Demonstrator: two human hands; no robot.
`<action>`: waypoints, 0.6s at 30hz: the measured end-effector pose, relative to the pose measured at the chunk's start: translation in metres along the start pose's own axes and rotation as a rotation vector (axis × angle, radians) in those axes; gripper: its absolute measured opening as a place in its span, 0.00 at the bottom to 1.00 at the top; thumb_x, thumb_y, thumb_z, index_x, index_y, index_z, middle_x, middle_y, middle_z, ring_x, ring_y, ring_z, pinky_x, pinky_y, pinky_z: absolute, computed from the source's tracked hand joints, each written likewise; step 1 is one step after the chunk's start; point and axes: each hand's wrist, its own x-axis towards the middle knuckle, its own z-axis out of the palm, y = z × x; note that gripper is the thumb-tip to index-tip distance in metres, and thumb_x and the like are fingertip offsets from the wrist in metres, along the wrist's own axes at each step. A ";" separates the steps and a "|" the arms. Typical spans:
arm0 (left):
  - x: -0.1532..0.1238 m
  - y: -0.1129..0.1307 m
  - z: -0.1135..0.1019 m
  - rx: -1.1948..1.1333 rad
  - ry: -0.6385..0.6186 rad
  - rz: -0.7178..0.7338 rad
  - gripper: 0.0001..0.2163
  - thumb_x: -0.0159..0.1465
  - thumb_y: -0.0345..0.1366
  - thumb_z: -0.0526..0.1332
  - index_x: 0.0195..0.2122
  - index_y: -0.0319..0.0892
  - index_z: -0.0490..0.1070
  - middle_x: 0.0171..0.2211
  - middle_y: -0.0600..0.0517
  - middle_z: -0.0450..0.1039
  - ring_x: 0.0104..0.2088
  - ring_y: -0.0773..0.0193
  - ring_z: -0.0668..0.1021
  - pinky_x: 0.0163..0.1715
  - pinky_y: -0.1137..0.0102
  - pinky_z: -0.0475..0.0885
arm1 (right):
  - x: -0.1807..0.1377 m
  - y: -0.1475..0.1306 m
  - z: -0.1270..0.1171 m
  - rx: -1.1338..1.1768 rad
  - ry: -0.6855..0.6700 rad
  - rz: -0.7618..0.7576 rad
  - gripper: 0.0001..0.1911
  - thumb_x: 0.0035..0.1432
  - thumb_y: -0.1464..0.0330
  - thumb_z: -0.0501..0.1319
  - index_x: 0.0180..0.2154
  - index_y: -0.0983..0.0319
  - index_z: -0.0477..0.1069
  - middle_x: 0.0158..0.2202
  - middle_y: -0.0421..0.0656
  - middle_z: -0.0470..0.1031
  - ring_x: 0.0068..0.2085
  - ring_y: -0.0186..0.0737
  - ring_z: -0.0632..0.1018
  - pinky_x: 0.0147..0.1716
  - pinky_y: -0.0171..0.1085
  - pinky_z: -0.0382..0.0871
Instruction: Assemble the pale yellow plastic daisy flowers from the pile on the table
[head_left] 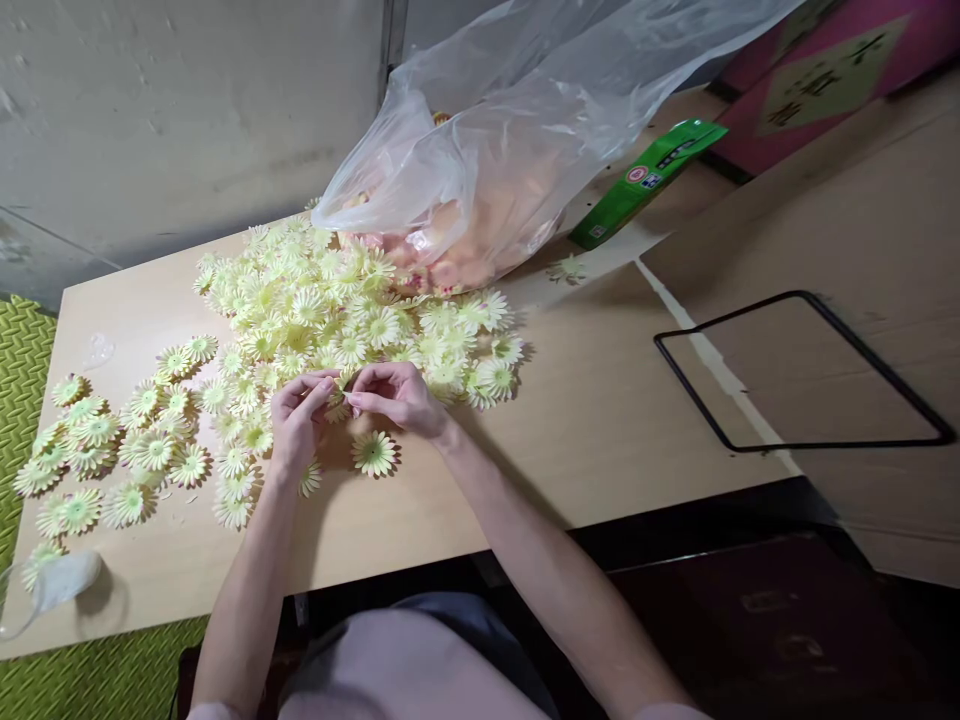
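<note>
My left hand (pixel 296 415) and my right hand (pixel 397 395) meet over the low wooden table (pixel 600 400), fingertips pinched together on a small pale yellow daisy-shaped flower piece (pixel 337 408). One single flower (pixel 373 452) lies just below my right hand. A large heap of the same pale flowers (pixel 337 315) spreads behind my hands. To the left lies a looser scatter of flowers (pixel 112 450).
A big clear plastic bag (pixel 480 170) holding pinkish pieces lies behind the heap. A green carton (pixel 649 180) is at the back right. A black wire frame (pixel 802 370) rests on cardboard at right. A small clear bag (pixel 52 590) lies at the table's left front edge. Green mat (pixel 22 350) on floor.
</note>
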 end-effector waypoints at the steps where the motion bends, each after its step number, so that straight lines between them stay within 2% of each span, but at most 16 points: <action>1: 0.001 0.002 -0.002 -0.040 0.005 -0.019 0.08 0.58 0.38 0.68 0.27 0.41 0.73 0.38 0.49 0.79 0.37 0.64 0.81 0.31 0.72 0.75 | 0.000 0.001 -0.002 0.039 -0.001 -0.005 0.08 0.51 0.67 0.68 0.27 0.64 0.74 0.25 0.40 0.74 0.27 0.33 0.75 0.29 0.34 0.71; 5: 0.004 0.007 -0.008 -0.065 -0.006 0.019 0.09 0.60 0.42 0.67 0.30 0.42 0.72 0.37 0.49 0.80 0.42 0.61 0.81 0.32 0.71 0.76 | 0.001 0.002 -0.006 0.115 0.064 -0.038 0.07 0.49 0.67 0.69 0.27 0.63 0.73 0.27 0.39 0.74 0.29 0.32 0.74 0.29 0.33 0.70; 8: 0.002 0.005 -0.005 0.081 -0.058 0.064 0.12 0.57 0.44 0.69 0.32 0.41 0.75 0.40 0.47 0.80 0.41 0.62 0.81 0.35 0.71 0.76 | 0.002 0.002 -0.004 0.017 0.082 -0.035 0.07 0.51 0.66 0.69 0.28 0.63 0.75 0.27 0.40 0.75 0.29 0.33 0.75 0.30 0.33 0.70; 11: -0.002 0.002 0.000 0.224 -0.089 0.122 0.11 0.53 0.42 0.72 0.32 0.41 0.77 0.41 0.46 0.80 0.40 0.61 0.81 0.37 0.70 0.75 | 0.002 0.001 0.000 -0.033 0.054 -0.029 0.08 0.52 0.65 0.69 0.29 0.63 0.75 0.26 0.41 0.75 0.28 0.34 0.75 0.30 0.34 0.72; 14: -0.003 -0.001 0.002 0.251 -0.042 0.144 0.08 0.56 0.40 0.70 0.30 0.42 0.77 0.36 0.48 0.80 0.38 0.63 0.80 0.37 0.71 0.74 | 0.001 0.001 0.002 -0.056 0.038 -0.023 0.08 0.53 0.64 0.68 0.28 0.63 0.75 0.26 0.41 0.76 0.28 0.34 0.75 0.29 0.34 0.71; 18: -0.001 -0.003 0.000 0.110 -0.041 0.060 0.08 0.58 0.39 0.69 0.27 0.41 0.76 0.25 0.54 0.74 0.27 0.72 0.75 0.27 0.77 0.69 | 0.001 0.001 0.003 -0.046 0.017 -0.020 0.09 0.53 0.65 0.68 0.26 0.64 0.74 0.26 0.41 0.75 0.29 0.34 0.76 0.31 0.34 0.71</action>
